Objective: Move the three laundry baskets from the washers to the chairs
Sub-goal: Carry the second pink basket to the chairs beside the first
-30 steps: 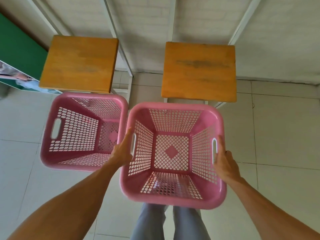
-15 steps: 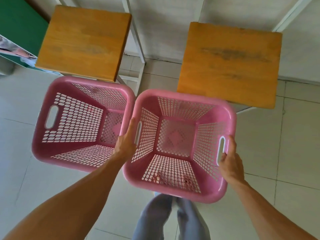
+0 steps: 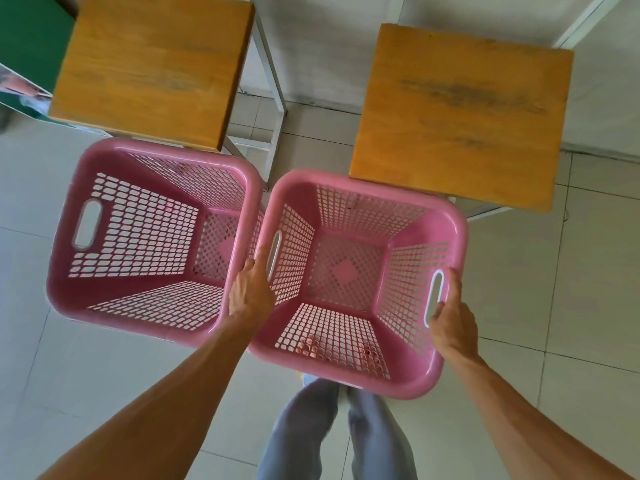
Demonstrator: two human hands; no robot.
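Baskets: two (pink); left hand (image 3: 251, 292), right hand (image 3: 450, 320) grip right basket (image 3: 349, 368); two chairs.

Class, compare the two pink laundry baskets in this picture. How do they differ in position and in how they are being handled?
The right basket is gripped at both side handles by the left hand and right hand; the left basket has no hand in its visible handle slot. The right basket sits in front of the right chair; the left basket sits in front of the left chair. Both are pink, perforated, empty, and touch rim to rim.
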